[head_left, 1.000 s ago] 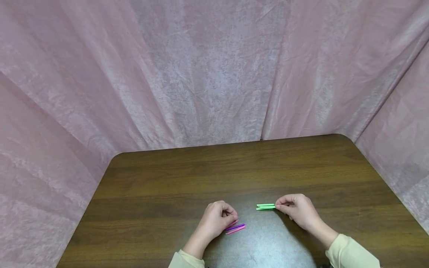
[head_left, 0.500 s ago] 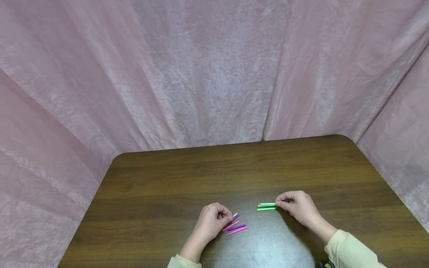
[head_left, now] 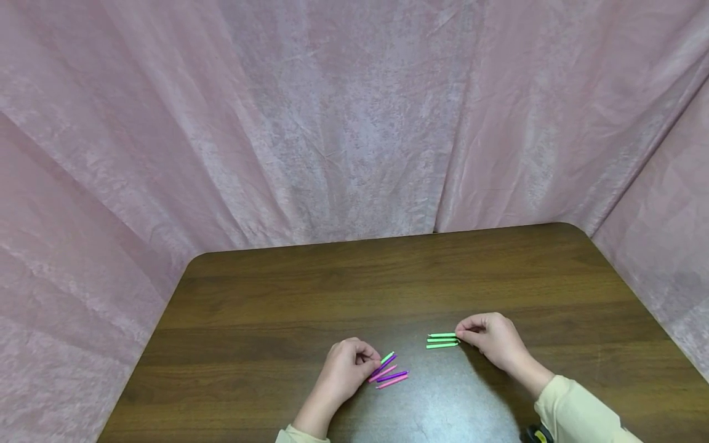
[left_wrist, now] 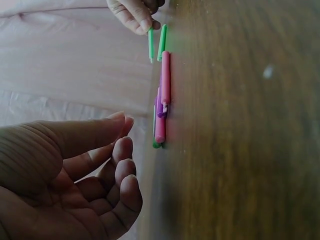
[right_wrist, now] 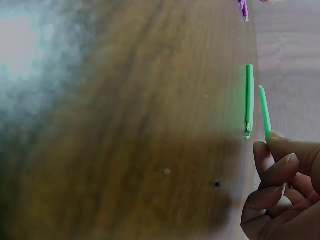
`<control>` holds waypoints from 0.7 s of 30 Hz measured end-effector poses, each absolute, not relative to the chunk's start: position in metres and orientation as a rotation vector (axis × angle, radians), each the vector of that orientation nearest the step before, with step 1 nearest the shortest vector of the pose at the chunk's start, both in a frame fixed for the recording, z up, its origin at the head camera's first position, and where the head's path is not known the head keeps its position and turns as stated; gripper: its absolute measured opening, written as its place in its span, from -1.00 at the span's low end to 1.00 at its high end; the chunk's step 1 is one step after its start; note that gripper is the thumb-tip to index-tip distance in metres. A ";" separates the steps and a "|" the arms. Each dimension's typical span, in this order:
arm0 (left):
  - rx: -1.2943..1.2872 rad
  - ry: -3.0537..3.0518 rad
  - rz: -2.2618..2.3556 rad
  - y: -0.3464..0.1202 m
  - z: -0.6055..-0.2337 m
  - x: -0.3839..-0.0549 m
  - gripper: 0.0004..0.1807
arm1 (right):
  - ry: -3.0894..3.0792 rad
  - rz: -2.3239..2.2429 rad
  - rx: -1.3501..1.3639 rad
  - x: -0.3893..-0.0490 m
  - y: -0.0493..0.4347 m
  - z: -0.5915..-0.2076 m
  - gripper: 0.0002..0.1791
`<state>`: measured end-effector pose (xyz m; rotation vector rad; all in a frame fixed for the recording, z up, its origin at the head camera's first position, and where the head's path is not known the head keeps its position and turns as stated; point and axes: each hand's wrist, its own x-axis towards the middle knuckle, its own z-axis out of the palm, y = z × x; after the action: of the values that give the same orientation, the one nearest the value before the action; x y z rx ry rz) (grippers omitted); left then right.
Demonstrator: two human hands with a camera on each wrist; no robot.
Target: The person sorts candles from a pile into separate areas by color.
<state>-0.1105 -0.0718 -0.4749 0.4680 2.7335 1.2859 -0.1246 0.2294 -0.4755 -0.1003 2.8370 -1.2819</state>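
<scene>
Pinching hand: right hand, thumb and fingers gripping one end of a green candle; gripped end hidden between the tips, wick end pointing at the left group.
Held candle position: raised off the tabletop in right wrist view; exact height hard to judge.
Resting greens: two green candles on the tabletop, the middle one and the near one, side by side, next to the held one; in right wrist view they overlap, the farther reduced to a pale edge.
Left hand: fingers loosely curved, thumb near index, grasping nothing; gap to the candles visible in left wrist view.
Left group: five candles fanned on the tabletop beside that hand: upper green, upper purple, inner pink, lower purple, outer pink.
Left group, hidden bits: lower end of the upper green behind the fingers in head view; purples mostly behind pinks in left wrist view.
Cut off: both sleeves, left and right, at bottom edge; black-and-yellow item by right sleeve, can't identify.
Backdrop: pink curtain.
</scene>
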 end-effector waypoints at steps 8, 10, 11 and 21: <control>0.446 2.747 1.279 -0.074 -0.477 -0.110 -0.96 | 2.844 -1.237 -0.101 -0.127 0.229 -0.477 -0.90; 0.447 2.753 1.277 -0.075 -0.477 -0.110 -0.96 | 2.848 -1.231 -0.099 -0.128 0.229 -0.477 -0.90; 0.447 2.756 1.276 -0.075 -0.478 -0.110 -0.96 | 2.848 -1.230 -0.099 -0.128 0.228 -0.477 -0.89; 0.436 2.759 1.272 -0.074 -0.477 -0.109 -0.92 | 2.842 -1.220 -0.098 -0.130 0.227 -0.477 -0.89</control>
<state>-0.1092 -0.0741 -0.4771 0.4355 2.7586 1.2719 -0.1296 0.2269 -0.4773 -0.0979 2.8425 -1.2196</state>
